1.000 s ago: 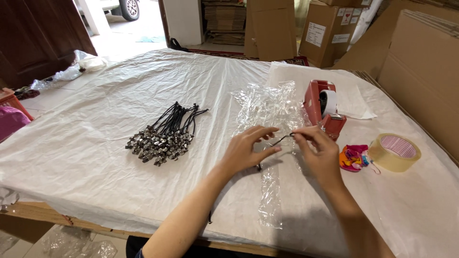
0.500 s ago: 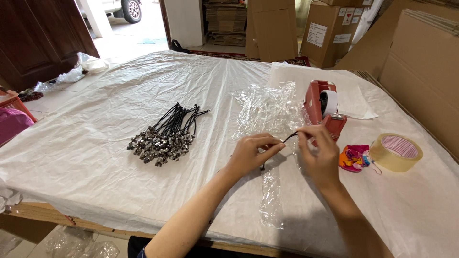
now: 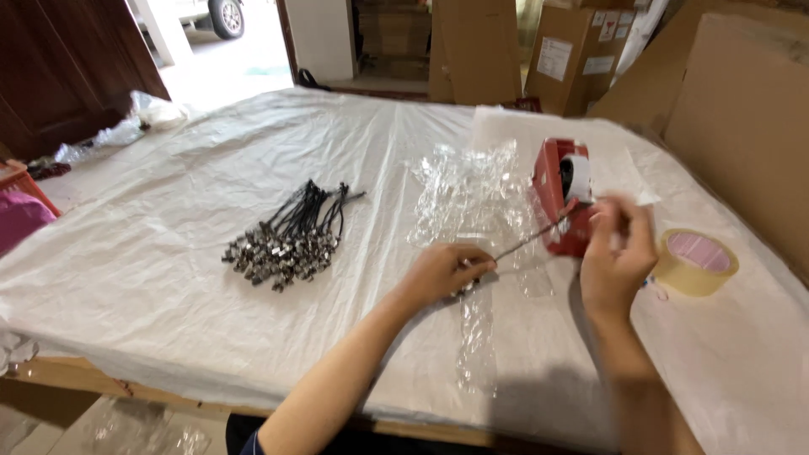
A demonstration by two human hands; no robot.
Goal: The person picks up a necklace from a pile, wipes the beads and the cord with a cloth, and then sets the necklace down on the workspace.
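Observation:
My left hand (image 3: 442, 271) is closed on the metal end of a thin black cord strap (image 3: 529, 240) and rests on the table. The cord runs up to the right toward my right hand (image 3: 618, 257), which is blurred and raised in front of a red tape dispenser (image 3: 563, 194). Whether the right fingers pinch the cord's far end is unclear. Small clear plastic bags (image 3: 472, 190) lie beneath and beyond both hands. A pile of similar black straps with metal ends (image 3: 291, 238) lies to the left of my left hand.
A roll of tan packing tape (image 3: 696, 261) lies at the right. White plastic sheeting (image 3: 168, 278) covers the table. Cardboard boxes (image 3: 742, 118) stand at the back and right. A dark wooden door (image 3: 67, 67) is at the far left.
My right hand has moved right and up toward the red dispenser, drawing the cord out straight. My left hand has stayed closed on the metal end, shifting slightly.

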